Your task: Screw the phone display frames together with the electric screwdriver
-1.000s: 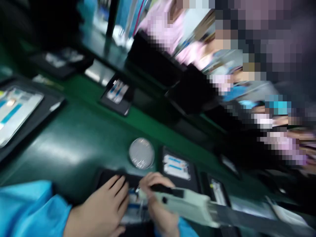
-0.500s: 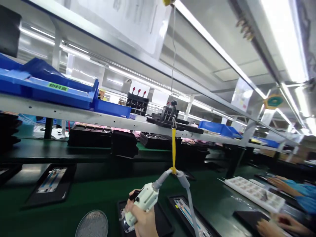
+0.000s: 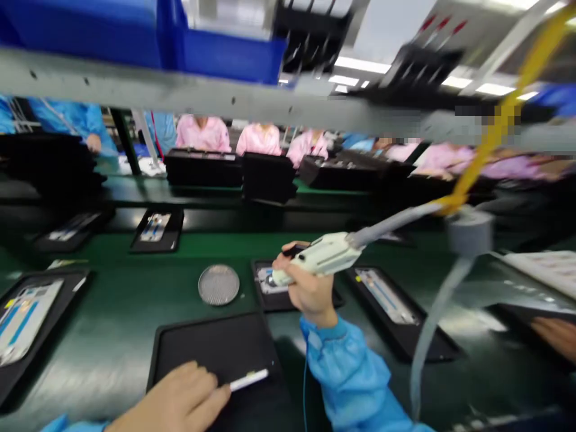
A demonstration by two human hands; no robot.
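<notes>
My right hand (image 3: pixel 310 289) is wrapped round a pale electric screwdriver (image 3: pixel 330 252), its cord looped up to a yellow strap (image 3: pixel 495 138). The screwdriver's tip points down at a metal device plate (image 3: pixel 271 279) in a small black tray (image 3: pixel 288 301). At the lower left, my left hand (image 3: pixel 182 396) is closed on a slim white stick (image 3: pixel 249 380), whose kind I cannot make out in the blur. That stick lies over a larger black tray (image 3: pixel 211 345). A round clear dish (image 3: pixel 218 285) sits between the hands, farther back.
Black trays with device plates lie left (image 3: pixel 74 294) and right (image 3: pixel 423 336) on the green bench. Overhead runs a white shelf rail (image 3: pixel 198 96) with blue bins (image 3: pixel 229 54). A grey cable (image 3: pixel 427 342) hangs at right, near a co-worker's hand (image 3: pixel 555 336). People in pink sit opposite.
The view has tilted down and turned, so the bench fills more of it. My left hand with the white stick has come into view. My right hand still grips the screwdriver.
</notes>
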